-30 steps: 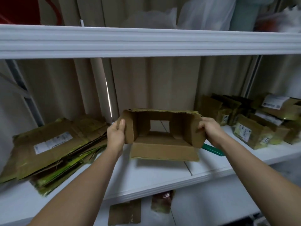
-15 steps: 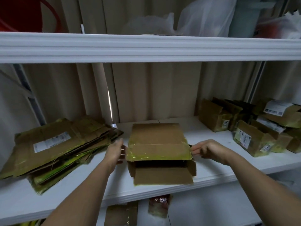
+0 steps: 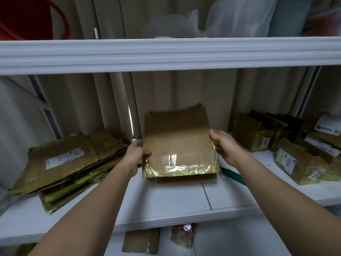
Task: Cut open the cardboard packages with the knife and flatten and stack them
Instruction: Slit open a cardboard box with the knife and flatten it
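Left hand (image 3: 135, 156) gripping the left edge of a flattened brown cardboard box (image 3: 178, 143) wrapped in shiny yellowish tape, thumb curled over the front face. Right hand (image 3: 224, 145) holding the right edge of the same box, fingers behind, thumb along the edge. Box at the centre of the frame, tilted up, lower edge on or just above the white shelf (image 3: 166, 202); cannot tell which. Far flap rising toward the beige ribbed wall behind.

Just beside the right wrist, lying on the shelf, a dark green knife handle (image 3: 233, 175), partly hidden by box and forearm; blade not visible.

At left centre of the frame, a stack of flattened brown cardboard pieces (image 3: 68, 163) with green-yellow tape edges and a white label on top, well apart from the held box. At right centre, a cluster of unopened brown cardboard packages (image 3: 287, 145) with white labels, crowded against each other.

Across the upper frame, a white upper shelf edge (image 3: 166, 54), with translucent white plastic bags (image 3: 221, 19) above. At bottom centre, below the shelf, more cardboard scraps (image 3: 142, 242).
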